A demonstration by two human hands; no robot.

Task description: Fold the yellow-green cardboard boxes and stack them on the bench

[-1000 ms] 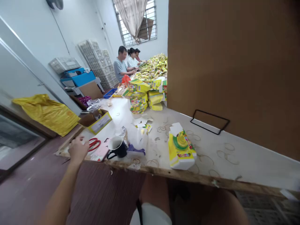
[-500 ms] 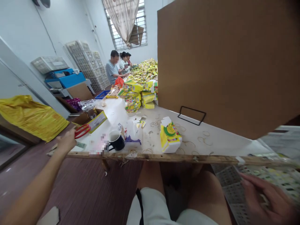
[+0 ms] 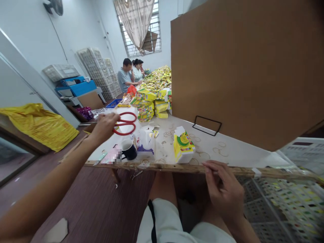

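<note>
My left hand (image 3: 105,127) is closed around the blade end of red-handled scissors (image 3: 128,123), whose loops point right above the table. Just below them stands a dark mug (image 3: 128,149) with a white inside. My right hand (image 3: 224,187) is at the table's front edge with thumb and fingers drawn together; whatever they may pinch is too small to make out. Left of that hand, a yellow and white box (image 3: 184,148) with an open top flap stands on the white table (image 3: 164,155).
A large cardboard panel (image 3: 238,74) blocks the right side. Yellow packs (image 3: 145,104) are stacked behind, near a heap of sachets (image 3: 160,76) and seated people (image 3: 125,77). Rubber bands lie around the box. A white crate (image 3: 291,202) stands at the lower right.
My left hand has carried the scissors right, from beside the open carton to above the mug. My right hand has moved left from the crate to the table's front edge.
</note>
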